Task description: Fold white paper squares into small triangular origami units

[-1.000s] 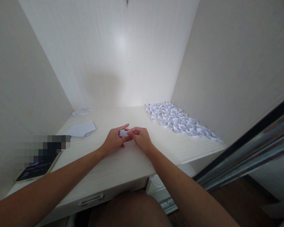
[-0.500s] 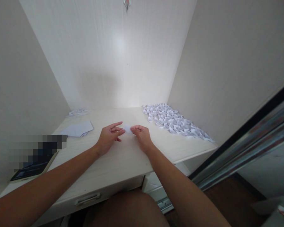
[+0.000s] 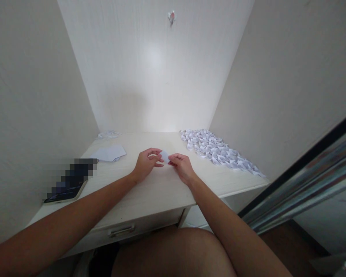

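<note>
A small white paper piece (image 3: pixel 164 156) is held just above the pale wooden desk (image 3: pixel 161 192), between both hands. My left hand (image 3: pixel 146 164) curls its fingers round the paper's left side. My right hand (image 3: pixel 182 166) pinches the paper's right edge with thumb and forefinger. Both hands meet near the middle of the desk.
A pile of several small folded white paper pieces (image 3: pixel 219 152) covers the desk's right back part. Flat white sheets (image 3: pixel 109 153) and paper scraps (image 3: pixel 108 134) lie at the back left. A tablet (image 3: pixel 65 191) lies at the left edge. A drawer handle (image 3: pixel 121 230) is below the front edge.
The left hand's fingers, stretched out half a second ago, have curled back onto the paper. The view has shifted, so the desk sits further right in the picture.
</note>
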{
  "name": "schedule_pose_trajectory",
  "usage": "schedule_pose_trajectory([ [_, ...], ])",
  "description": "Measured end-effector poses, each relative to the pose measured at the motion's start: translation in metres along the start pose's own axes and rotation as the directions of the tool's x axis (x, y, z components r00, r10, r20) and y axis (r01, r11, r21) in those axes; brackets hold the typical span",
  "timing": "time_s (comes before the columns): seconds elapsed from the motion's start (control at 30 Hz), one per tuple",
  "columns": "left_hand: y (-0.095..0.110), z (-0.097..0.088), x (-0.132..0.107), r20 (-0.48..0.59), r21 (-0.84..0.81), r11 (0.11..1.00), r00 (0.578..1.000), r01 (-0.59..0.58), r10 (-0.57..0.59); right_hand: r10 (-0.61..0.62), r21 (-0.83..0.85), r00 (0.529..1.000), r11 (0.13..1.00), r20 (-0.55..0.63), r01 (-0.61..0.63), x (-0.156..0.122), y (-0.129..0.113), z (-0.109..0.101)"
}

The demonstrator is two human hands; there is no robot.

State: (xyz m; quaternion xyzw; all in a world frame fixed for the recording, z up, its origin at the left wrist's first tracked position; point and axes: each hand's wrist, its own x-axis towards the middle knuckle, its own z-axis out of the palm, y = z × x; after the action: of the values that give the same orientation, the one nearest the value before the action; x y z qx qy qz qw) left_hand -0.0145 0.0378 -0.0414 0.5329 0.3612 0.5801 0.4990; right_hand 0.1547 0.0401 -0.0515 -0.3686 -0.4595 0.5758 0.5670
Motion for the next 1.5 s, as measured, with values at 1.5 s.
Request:
schedule_pose_trajectory([
  [1.5,-0.006,-0.005,0.003,0.130,0.542,0.839,0.991,-0.049,-0.027,-0.179,-0.693,0.980,0.696,0.085,0.187,-0.019,-0.008,-0.002],
])
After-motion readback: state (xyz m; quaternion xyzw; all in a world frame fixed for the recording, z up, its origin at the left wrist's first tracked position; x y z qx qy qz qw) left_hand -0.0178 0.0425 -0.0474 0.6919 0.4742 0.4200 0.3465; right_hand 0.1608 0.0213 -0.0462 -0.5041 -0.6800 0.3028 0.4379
